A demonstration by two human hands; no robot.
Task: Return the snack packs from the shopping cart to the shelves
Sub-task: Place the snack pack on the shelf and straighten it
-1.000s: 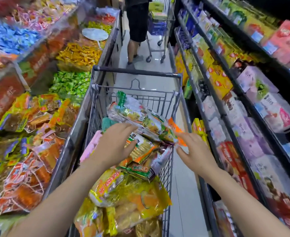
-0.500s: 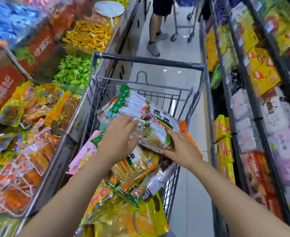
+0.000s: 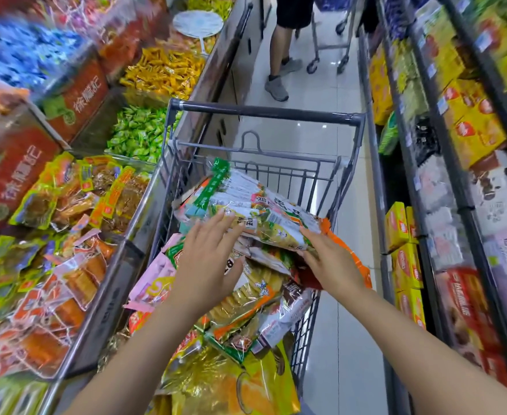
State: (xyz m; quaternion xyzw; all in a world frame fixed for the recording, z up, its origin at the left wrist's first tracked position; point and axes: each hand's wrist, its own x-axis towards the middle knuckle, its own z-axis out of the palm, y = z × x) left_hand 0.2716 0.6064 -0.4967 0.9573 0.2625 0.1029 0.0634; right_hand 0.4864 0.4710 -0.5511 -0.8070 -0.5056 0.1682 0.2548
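Snack packs (image 3: 255,214) top the cart (image 3: 264,113), mid-frame. My left hand (image 3: 209,265) lies flat on them; right hand (image 3: 328,259) grasps their edge. Next, I'd lift toward shelves (image 3: 420,181).

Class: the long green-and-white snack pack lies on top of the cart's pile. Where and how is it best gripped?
Probably at its two short ends, one hand from each side: the green-and-white snack pack is long, flat and floppy, lies tilted across the heap, and its ends are free.
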